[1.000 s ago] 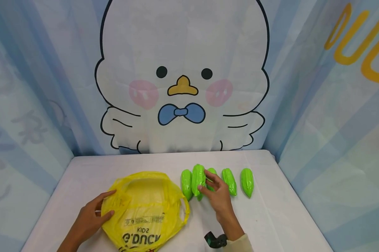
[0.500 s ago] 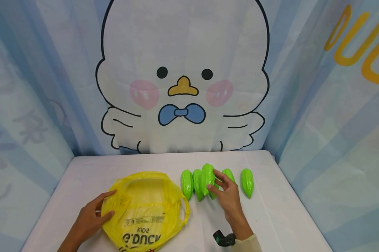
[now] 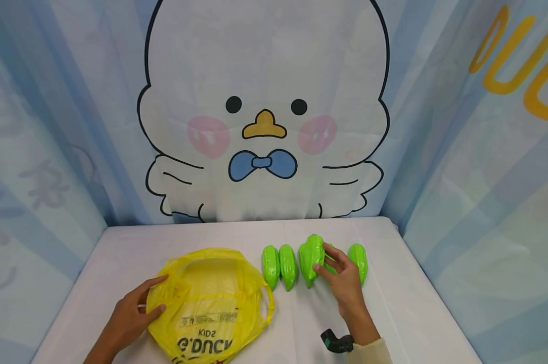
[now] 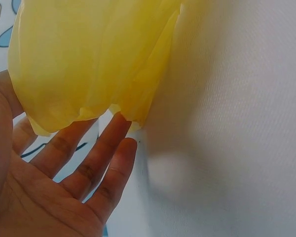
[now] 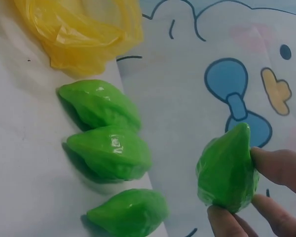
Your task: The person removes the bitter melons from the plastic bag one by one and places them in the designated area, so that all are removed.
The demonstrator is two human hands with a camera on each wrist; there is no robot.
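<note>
My right hand (image 3: 347, 280) pinches a shiny green toy bitter melon (image 3: 317, 250) between thumb and fingers. In the right wrist view this bitter melon (image 5: 227, 173) stands tip up above the table. Several like it lie in a row on the white table: one bitter melon (image 3: 271, 267) at the left end, another (image 3: 288, 266) beside it, one (image 3: 358, 258) at the right end. The held one and my hand partly cover those between. My left hand (image 3: 127, 316) holds the left edge of a yellow plastic bag (image 3: 210, 293), thumb and index finger over it; other fingers (image 4: 108, 148) extend beneath.
The bag lies mouth outward beside the row, a loop handle (image 3: 268, 306) on its right side. The white-covered table (image 3: 415, 323) ends at a printed cartoon backdrop (image 3: 265, 197). Fabric walls rise at both sides. A black wrist device (image 3: 336, 342) sits on my right wrist.
My right hand has moved to the right along the row with the bitter melon in its fingers, passing over the others. My left hand and the bag have stayed in place.
</note>
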